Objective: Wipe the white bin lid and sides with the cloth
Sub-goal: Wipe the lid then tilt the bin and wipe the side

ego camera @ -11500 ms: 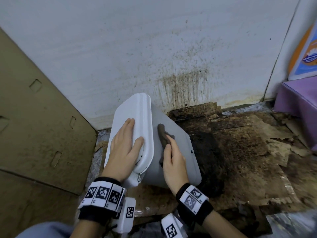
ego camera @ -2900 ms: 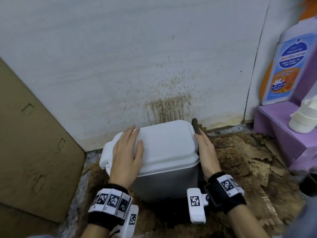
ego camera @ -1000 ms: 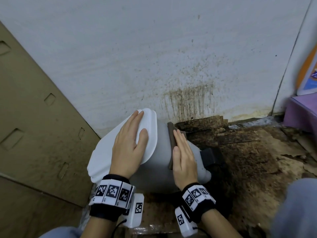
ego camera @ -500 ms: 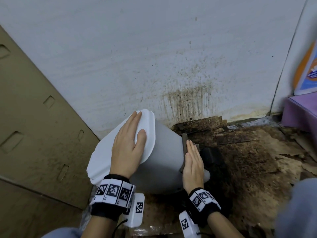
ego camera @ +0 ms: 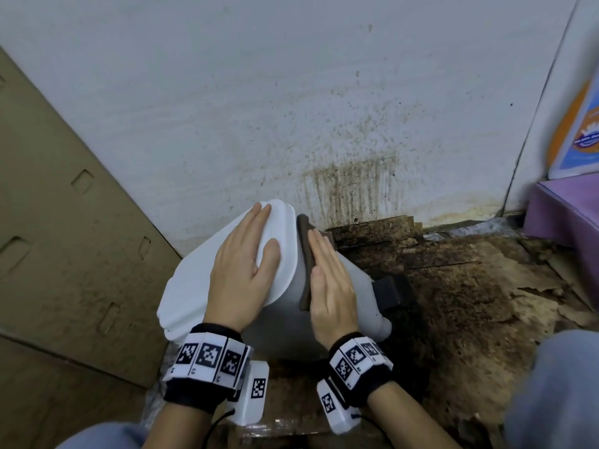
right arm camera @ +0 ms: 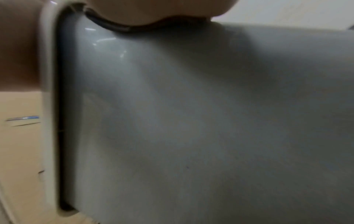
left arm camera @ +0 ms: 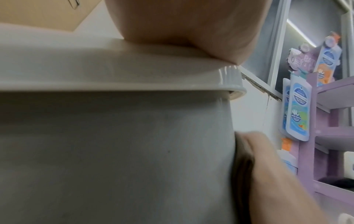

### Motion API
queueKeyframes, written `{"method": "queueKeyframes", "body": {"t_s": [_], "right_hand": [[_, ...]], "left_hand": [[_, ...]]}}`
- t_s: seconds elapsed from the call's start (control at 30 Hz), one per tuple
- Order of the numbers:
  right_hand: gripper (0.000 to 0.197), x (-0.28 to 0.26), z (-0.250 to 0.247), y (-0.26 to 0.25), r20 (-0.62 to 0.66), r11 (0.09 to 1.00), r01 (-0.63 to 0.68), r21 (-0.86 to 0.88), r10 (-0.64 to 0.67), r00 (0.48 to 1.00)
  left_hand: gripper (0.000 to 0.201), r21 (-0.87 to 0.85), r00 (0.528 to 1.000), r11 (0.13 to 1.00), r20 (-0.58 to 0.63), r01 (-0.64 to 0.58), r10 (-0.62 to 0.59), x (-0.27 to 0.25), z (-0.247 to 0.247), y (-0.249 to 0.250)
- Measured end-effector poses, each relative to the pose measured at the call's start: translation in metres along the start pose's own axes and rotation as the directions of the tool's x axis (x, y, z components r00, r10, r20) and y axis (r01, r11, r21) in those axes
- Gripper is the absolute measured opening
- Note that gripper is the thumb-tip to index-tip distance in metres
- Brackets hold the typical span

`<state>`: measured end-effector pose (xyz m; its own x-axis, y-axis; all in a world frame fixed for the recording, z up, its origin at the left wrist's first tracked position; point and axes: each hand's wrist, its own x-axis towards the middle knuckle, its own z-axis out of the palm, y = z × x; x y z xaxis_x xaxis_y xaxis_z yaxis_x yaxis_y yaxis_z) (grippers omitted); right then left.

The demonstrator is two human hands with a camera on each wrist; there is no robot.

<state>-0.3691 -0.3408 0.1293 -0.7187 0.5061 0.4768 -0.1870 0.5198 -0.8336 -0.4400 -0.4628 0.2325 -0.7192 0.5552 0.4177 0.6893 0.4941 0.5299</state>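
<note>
The white bin [ego camera: 356,286] is tipped to the left on the floor, its white lid [ego camera: 194,280] facing left toward the cardboard. My left hand [ego camera: 246,267] lies flat on the lid with straight fingers. My right hand [ego camera: 330,280] presses a dark brown cloth [ego camera: 304,254] flat against the grey side just below the lid's rim. In the left wrist view the cloth [left arm camera: 241,163] shows as a dark strip between the bin wall [left arm camera: 114,151] and my right hand. The right wrist view is filled by the grey side [right arm camera: 191,121].
A stained white wall [ego camera: 324,108] stands right behind the bin. Brown cardboard [ego camera: 64,238] leans at the left. The floor [ego camera: 470,286] to the right is dirty, peeling board. A purple shelf unit [ego camera: 564,215] with a blue and orange pack [ego camera: 580,134] stands at the far right.
My right hand has slid the cloth up the bin's side, from near the base to just under the lid rim. The left hand has stayed on the lid.
</note>
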Motion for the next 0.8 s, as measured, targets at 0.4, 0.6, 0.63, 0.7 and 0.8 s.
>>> {"method": "queueKeyframes", "body": {"t_s": [0.4, 0.6, 0.63, 0.7, 0.8], "right_hand": [[0.061, -0.049, -0.017, 0.086, -0.057, 0.962, -0.271, -0.037, 0.269, 0.961], [0.059, -0.047, -0.008, 0.078, -0.117, 0.945, -0.325, -0.018, 0.321, 0.94], [0.059, -0.045, -0.006, 0.074, -0.124, 0.945, -0.328, -0.014, 0.324, 0.938], [0.06, -0.037, -0.002, 0.061, -0.13, 0.952, -0.306, 0.005, 0.304, 0.944], [0.061, -0.019, 0.004, 0.028, -0.113, 0.969, -0.24, 0.054, 0.245, 0.963]], "left_hand": [[0.052, -0.059, 0.998, 0.996, -0.017, 0.065, -0.066, 0.001, -0.009, -0.009], [0.053, -0.042, 0.998, 0.997, -0.03, 0.059, -0.06, -0.001, -0.007, -0.007], [0.054, -0.038, 0.998, 0.998, -0.031, 0.059, -0.06, -0.002, -0.007, -0.006], [0.054, -0.027, 0.998, 0.998, -0.029, 0.055, -0.055, -0.001, -0.006, -0.004], [0.053, -0.009, 0.999, 0.999, -0.029, 0.044, -0.044, 0.001, -0.002, -0.002]]}}
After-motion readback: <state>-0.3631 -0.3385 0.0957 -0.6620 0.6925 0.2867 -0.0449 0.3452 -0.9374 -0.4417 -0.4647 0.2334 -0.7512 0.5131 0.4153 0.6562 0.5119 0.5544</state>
